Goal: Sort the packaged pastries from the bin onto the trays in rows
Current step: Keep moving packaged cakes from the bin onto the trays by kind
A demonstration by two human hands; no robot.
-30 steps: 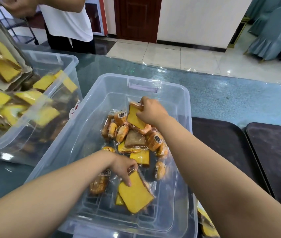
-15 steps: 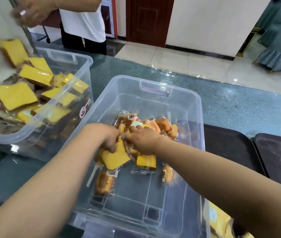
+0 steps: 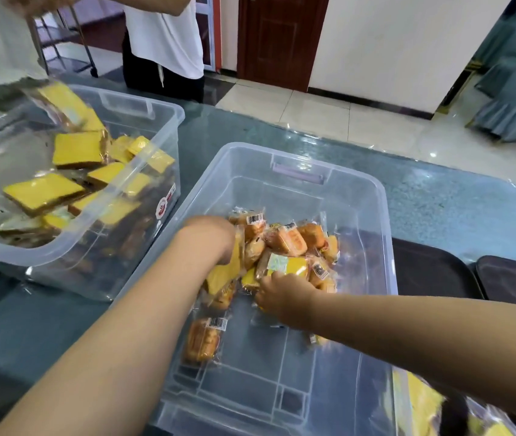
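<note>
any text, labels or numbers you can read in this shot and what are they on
No text is readable.
Barcode stickers on the packaged pastries in the clear bin: digits too small.
Pale label on the yellow pastry pack: blurred.
Red and white sticker on the second bin: too blurred.

Both forearms stretched forward and down, left hand [image 3: 211, 239] and right hand [image 3: 285, 297] apparently with fingers curled.

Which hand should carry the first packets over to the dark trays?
Probably the right hand: it grips packets on the bin's right side, next to the trays. The left hand would have to cross over the pile.
</note>
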